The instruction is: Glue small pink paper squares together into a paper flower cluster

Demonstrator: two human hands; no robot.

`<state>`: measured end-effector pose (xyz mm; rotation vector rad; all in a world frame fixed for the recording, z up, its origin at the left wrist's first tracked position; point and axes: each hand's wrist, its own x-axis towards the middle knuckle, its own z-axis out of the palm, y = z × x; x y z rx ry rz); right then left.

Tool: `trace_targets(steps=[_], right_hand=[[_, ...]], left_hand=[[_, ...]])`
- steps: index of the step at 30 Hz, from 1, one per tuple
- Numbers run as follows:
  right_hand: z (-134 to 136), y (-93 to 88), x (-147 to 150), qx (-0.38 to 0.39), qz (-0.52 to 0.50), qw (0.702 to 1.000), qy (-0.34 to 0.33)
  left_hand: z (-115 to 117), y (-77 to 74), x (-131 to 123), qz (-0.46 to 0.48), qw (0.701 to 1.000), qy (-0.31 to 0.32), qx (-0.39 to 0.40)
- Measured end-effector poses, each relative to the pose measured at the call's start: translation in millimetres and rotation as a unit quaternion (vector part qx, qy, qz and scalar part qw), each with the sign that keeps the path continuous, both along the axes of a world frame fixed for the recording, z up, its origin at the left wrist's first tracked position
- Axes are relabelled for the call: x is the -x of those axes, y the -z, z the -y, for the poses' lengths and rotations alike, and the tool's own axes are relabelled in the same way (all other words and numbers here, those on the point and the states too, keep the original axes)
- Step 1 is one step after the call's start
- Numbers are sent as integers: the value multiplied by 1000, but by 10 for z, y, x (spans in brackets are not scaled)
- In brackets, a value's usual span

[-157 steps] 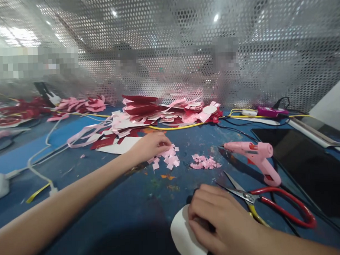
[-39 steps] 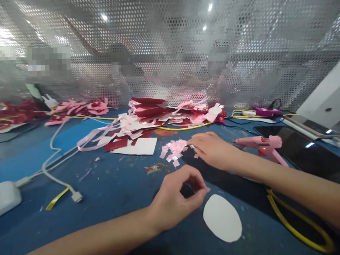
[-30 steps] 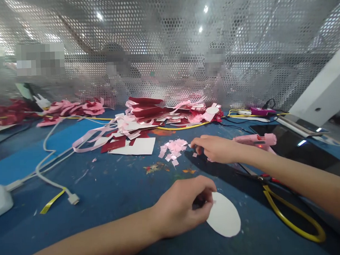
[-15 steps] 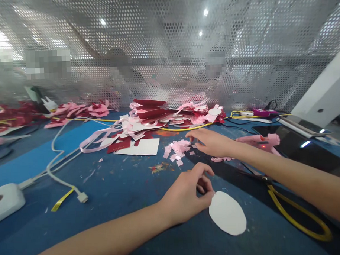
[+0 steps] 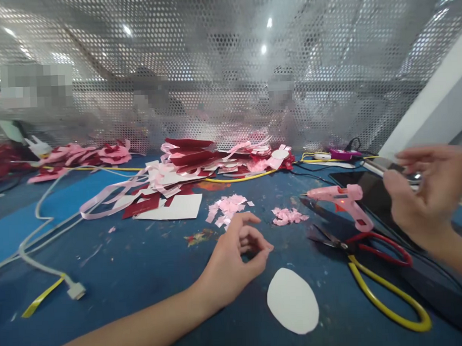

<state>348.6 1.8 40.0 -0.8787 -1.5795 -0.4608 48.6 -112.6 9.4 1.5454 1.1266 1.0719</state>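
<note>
Craft workshop, I judge. I work at a blue worktable [image 5: 131, 267], its top marked with orange paint [image 5: 212, 185]. Tools in front of me: pink glue gun [image 5: 352, 201], red light lit; scissors [image 5: 344, 246] with one red and one yellow handle. Material: heap of red, white and pink paper [image 5: 188, 159]; small pink paper pieces [image 5: 230, 206] nearer me. A yellow cord [image 5: 250, 178] crosses the tabletop. Behind: perforated metal screen [image 5: 219, 52], with blurred figures [image 5: 281, 90]; cannot tell if reflected.

Right grip [image 5: 427, 199] is blurred, any hold unclear.
</note>
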Motion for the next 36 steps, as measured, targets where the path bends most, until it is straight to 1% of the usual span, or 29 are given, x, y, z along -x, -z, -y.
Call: trace_targets(steps=[1, 2, 3, 5, 6, 8, 10, 11, 12, 14, 18, 21, 23, 25, 27, 29, 32, 34, 36], right_hand=[[-15, 23, -77, 68, -47, 997, -2], [-30, 55, -125, 144, -72, 987, -18], [-46, 98, -146, 220, -75, 972, -36], [-70, 214, -129, 349, -41, 934, -68], [-78, 279, -104, 390, -21, 918, -72], [-83, 398, -50, 462, 35, 885, -50], [-75, 476, -18, 504, 81, 860, -17], [-66, 496, -13, 515, 90, 852, -5], [-55, 506, -14, 515, 85, 853, 6], [-26, 509, -24, 501, 59, 863, 19], [45, 506, -32, 425, 23, 904, 22], [96, 493, -41, 335, 21, 941, 30], [130, 472, -63, 258, 46, 964, 42], [172, 450, -90, 188, 84, 977, 51], [229, 436, -103, 129, 108, 986, 20], [303, 433, -85, 88, 136, 986, -48], [420, 437, 3, 85, 182, 970, -140], [476, 439, 79, 92, 194, 961, -174], [504, 441, 140, 83, 204, 956, -192]], left_hand=[[-42, -7, -31, 18, 1000, -15, 5], [-91, -12, -70, 33, 999, -28, 7], [-146, -15, -112, 45, 998, -41, 6], [-258, -13, -198, 61, 996, -61, -6], [-308, -9, -233, 64, 996, -67, -15], [-384, 0, -278, 64, 995, -74, -24], [-425, 3, -283, 62, 995, -71, -11], [-434, 1, -274, 63, 996, -70, 0], [-439, -3, -260, 65, 995, -72, 12], [-442, -12, -233, 69, 994, -80, 34], [-447, -17, -213, 73, 992, -86, 60], [-454, -8, -222, 82, 991, -86, 66], [-457, -2, -227, 92, 989, -90, 71], [-456, 3, -229, 98, 988, -94, 78], [-451, 6, -230, 101, 987, -95, 78], [-445, 8, -231, 103, 987, -95, 75], [-445, 11, -237, 106, 987, -98, 77], [-450, 12, -243, 111, 985, -101, 82], [-455, 11, -248, 113, 985, -101, 82]])
